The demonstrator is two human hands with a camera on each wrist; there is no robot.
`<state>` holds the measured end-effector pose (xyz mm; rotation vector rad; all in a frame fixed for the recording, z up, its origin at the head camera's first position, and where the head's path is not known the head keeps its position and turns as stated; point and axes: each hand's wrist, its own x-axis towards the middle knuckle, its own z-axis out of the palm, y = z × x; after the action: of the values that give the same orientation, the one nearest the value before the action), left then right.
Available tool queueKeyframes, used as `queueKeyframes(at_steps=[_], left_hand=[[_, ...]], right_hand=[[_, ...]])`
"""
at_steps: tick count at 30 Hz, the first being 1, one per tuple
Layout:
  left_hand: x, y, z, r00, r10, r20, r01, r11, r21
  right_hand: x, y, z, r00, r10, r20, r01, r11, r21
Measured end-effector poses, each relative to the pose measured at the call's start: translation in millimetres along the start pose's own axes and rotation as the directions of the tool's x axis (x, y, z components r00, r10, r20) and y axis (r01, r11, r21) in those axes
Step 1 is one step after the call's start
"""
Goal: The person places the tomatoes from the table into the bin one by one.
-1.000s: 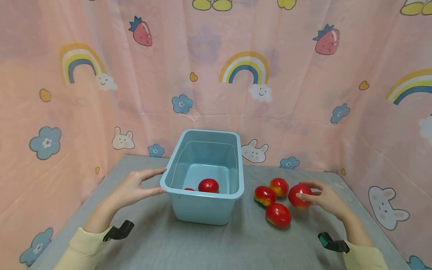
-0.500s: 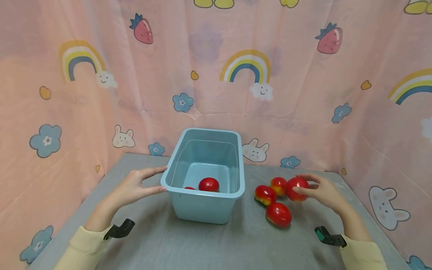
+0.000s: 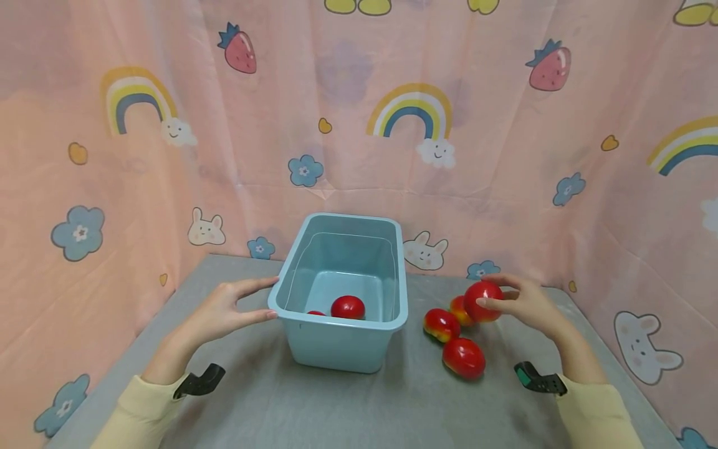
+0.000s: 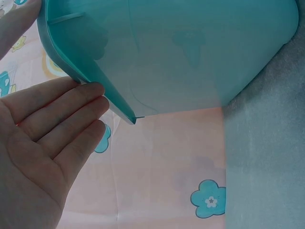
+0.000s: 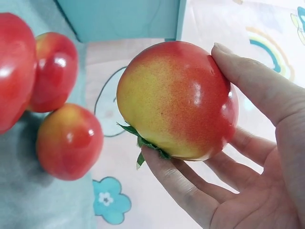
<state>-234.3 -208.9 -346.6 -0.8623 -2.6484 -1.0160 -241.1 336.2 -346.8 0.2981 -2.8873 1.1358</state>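
My right hand (image 3: 530,305) pinches a shiny tomato (image 3: 481,300) between thumb and fingertips, held above the table. In the right wrist view this tomato (image 5: 174,98) is red and yellow, with a green leafy calyx underneath. My left hand (image 3: 224,308) touches the left rim of a blue plastic bin (image 3: 339,346) with straight fingers. Two red fruits show inside the bin, a round one (image 3: 348,307) and the partly hidden top of another (image 3: 316,313). Beside the bin lie three red fruits: one in front (image 3: 463,358), one at left (image 3: 441,325), and one behind (image 3: 459,310), partly covered by the held tomato.
A grey cloth covers the table (image 3: 314,411). Behind and at both sides hangs a pink patterned curtain (image 3: 348,149), close to the table's back edge. A black strap with a device sits on each wrist.
My right hand has lifted the tomato and carried it up and slightly left, in front of the rear fruit. The left hand stays at the bin's rim.
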Motion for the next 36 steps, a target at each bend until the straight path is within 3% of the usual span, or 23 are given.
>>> queueKeyframes(at_steps=[10,36], left_hand=[[0.1,0.5,0.1,1.000,-0.007,0.005,0.007,1.000,-0.005],[-0.1,0.4,0.7,1.000,-0.013,0.003,0.013,1.000,-0.015]], right_hand=[[11.9,-19,-4,0.999,0.044,0.010,-0.044,0.999,-0.024],[38.1,-69,-2,0.996,-0.081,0.027,0.081,0.996,0.025]])
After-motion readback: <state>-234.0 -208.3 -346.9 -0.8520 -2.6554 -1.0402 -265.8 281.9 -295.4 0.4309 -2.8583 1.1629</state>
